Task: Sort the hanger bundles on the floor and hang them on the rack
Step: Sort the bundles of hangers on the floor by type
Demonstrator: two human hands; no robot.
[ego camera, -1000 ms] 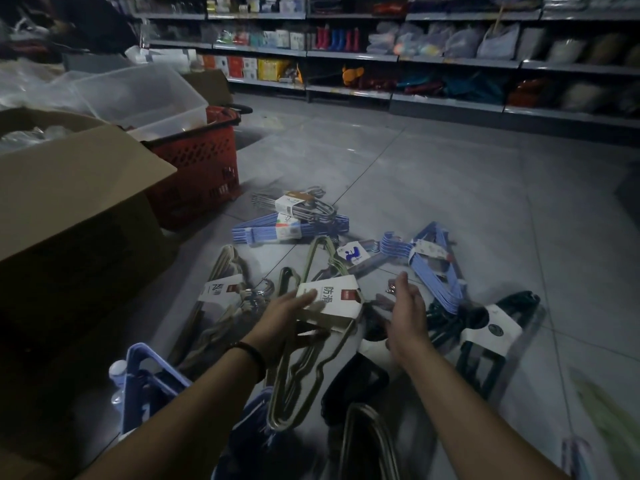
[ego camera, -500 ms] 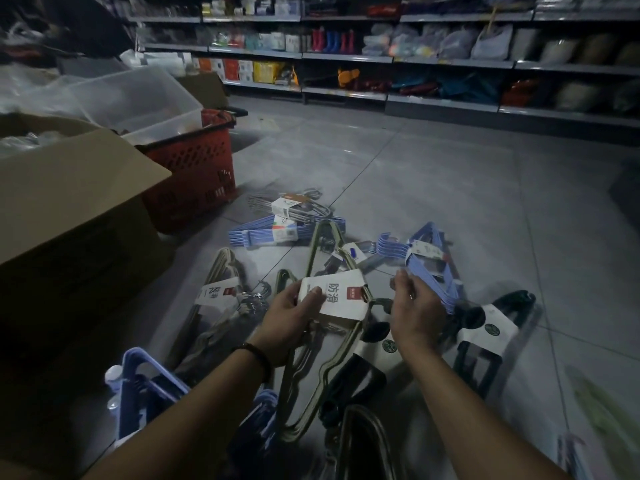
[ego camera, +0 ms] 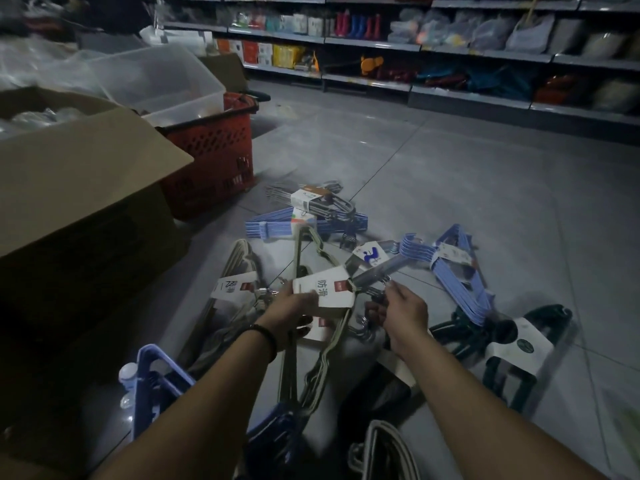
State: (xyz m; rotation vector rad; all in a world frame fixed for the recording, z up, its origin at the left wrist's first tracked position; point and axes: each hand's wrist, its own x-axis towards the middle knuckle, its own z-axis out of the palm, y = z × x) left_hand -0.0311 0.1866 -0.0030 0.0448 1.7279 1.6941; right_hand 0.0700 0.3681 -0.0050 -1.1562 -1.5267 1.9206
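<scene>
In the lower middle of the frame the left hand [ego camera: 294, 317], a dark band [ego camera: 267, 337] on its wrist, grips an olive hanger bundle [ego camera: 313, 368] by its white label [ego camera: 323, 291], thumb laid across the card. The bundle is tilted, its shoulders reaching up toward the frame's centre and its lower loops trailing down between the forearms.

Just right of the label, the right hand [ego camera: 403, 315] has its fingers curled at the bundle's chrome hooks [ego camera: 372, 280] — whether they actually clasp the hooks I cannot tell.

More bundles lie on the grey tiled floor [ego camera: 450, 174]:
- a light blue bundle [ego camera: 460, 282] at centre right
- a dark green bundle [ego camera: 519, 344] with a white sleeve at lower right
- a second blue bundle [ego camera: 270, 226] above the hands, with a grey metal bundle [ego camera: 313, 199] lying on it

At left stand an open cardboard box [ego camera: 86, 188] and a red basket [ego camera: 214, 157] — stocked shelves [ego camera: 450, 51] run across the top.
</scene>
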